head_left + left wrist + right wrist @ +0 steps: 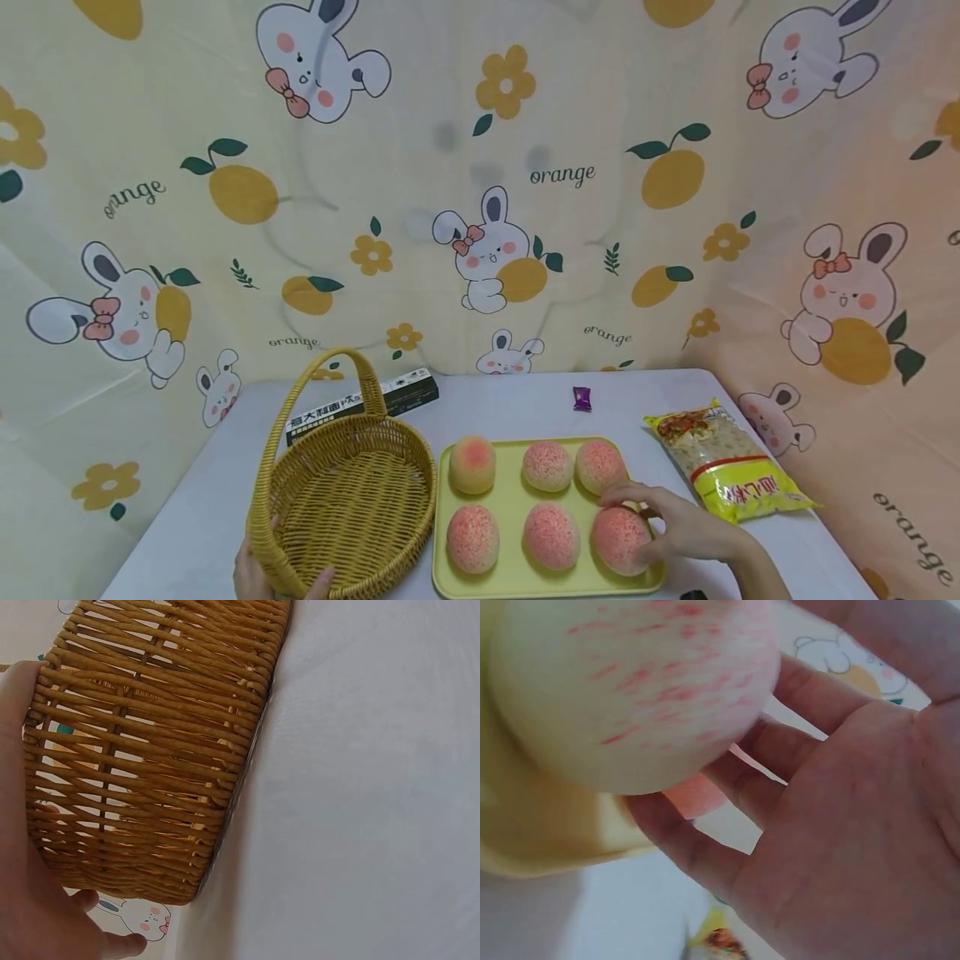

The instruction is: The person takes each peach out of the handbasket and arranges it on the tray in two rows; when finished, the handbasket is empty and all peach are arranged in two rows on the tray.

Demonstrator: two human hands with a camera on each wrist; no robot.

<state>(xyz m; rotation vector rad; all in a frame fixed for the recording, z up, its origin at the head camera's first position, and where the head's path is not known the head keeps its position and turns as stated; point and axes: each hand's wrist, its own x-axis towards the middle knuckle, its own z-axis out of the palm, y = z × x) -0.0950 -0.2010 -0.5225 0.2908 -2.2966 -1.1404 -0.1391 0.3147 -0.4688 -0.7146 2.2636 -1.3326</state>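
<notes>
A wicker basket [352, 492] with a tall arched handle stands at the left of the table. My left hand [253, 573] holds its near rim, partly hidden behind the weave; in the left wrist view the thumb reaches over the rim. Several pink-speckled peaches [551, 536] lie in two rows on a yellow tray [512, 492] right of the basket. My right hand [690, 529] grips the front right peach [621, 542], thumb on the near side and fingers round the far side. In the right wrist view this peach [637, 697] sits low over the tray's corner.
Behind the basket lies a black-and-white pasta box [411, 392]. A small purple wrapped candy [582, 398] is at the back of the table. To the right rests a yellow bag of pasta [735, 462]. A curtain [420, 167] printed with rabbits and oranges surrounds the table.
</notes>
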